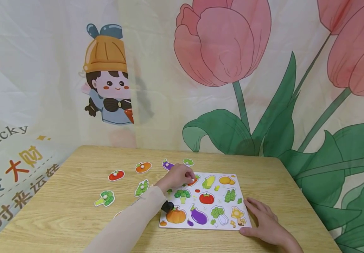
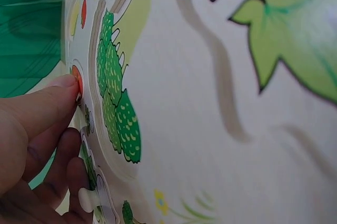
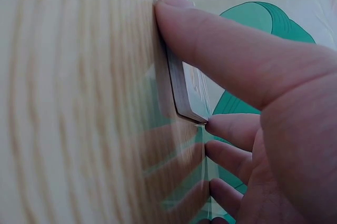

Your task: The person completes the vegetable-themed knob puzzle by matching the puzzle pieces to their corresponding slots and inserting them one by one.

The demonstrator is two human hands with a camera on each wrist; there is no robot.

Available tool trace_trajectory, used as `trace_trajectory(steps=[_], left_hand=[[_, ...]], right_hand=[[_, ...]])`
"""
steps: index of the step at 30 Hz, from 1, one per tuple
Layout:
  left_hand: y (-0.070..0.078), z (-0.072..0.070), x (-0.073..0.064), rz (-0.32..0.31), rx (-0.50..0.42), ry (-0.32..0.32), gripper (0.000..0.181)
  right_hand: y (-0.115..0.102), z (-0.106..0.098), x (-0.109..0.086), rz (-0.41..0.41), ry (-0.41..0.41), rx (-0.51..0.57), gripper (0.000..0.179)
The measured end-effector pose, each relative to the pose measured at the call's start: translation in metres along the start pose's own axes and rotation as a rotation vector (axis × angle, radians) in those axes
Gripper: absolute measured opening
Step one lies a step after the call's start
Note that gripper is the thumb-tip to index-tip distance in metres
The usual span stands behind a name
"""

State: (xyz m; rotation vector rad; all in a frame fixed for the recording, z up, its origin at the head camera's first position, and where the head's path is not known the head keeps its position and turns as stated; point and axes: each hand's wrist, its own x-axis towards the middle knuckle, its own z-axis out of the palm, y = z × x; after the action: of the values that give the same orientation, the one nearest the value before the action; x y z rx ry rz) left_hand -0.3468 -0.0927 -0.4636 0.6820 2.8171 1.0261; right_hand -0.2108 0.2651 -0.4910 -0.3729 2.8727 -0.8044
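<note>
My left hand (image 1: 178,176) reaches over the upper left of a white vegetable puzzle board (image 1: 197,226). Its thumb and finger pinch a small red-orange vegetable piece (image 2: 77,79) with green leaves at a pale knob. The other fingers are bent beside the board's face, near a white knob (image 2: 89,200). At the front right corner my right hand (image 1: 268,223) touches the board, thumb along the near edge and straight fingers along the right side. Part of the board's left side is hidden by my left wrist and sleeve.
Loose knobbed pieces lie left of the board: a tomato (image 1: 116,175), a pumpkin (image 1: 143,167), a broccoli (image 1: 105,198) and green pods (image 1: 142,188). Behind it are an eggplant piece (image 1: 167,164) and a green leafy piece (image 1: 188,162). A printed curtain (image 1: 156,105) hangs behind the wooden table (image 1: 74,196).
</note>
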Motion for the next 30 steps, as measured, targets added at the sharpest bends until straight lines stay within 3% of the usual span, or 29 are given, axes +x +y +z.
trace_trajectory(steps=[12, 21, 25, 30], left_hand=[[0.0, 0.001, -0.002, -0.024, -0.005, 0.001, 0.006], [-0.003, 0.0, -0.003, -0.027, -0.027, -0.032, 0.01], [-0.001, -0.006, -0.007, -0.039, -0.06, -0.042, 0.017], [-0.001, -0.024, -0.013, 0.018, -0.049, -0.003, 0.021]], right_hand=[[-0.002, 0.0, -0.003, -0.017, 0.005, 0.011, 0.107], [-0.002, -0.001, -0.002, -0.004, -0.001, 0.001, 0.106], [-0.002, -0.001, -0.002, 0.0, 0.001, -0.001, 0.106], [-0.004, -0.001, -0.001, 0.005, 0.001, 0.0, 0.107]])
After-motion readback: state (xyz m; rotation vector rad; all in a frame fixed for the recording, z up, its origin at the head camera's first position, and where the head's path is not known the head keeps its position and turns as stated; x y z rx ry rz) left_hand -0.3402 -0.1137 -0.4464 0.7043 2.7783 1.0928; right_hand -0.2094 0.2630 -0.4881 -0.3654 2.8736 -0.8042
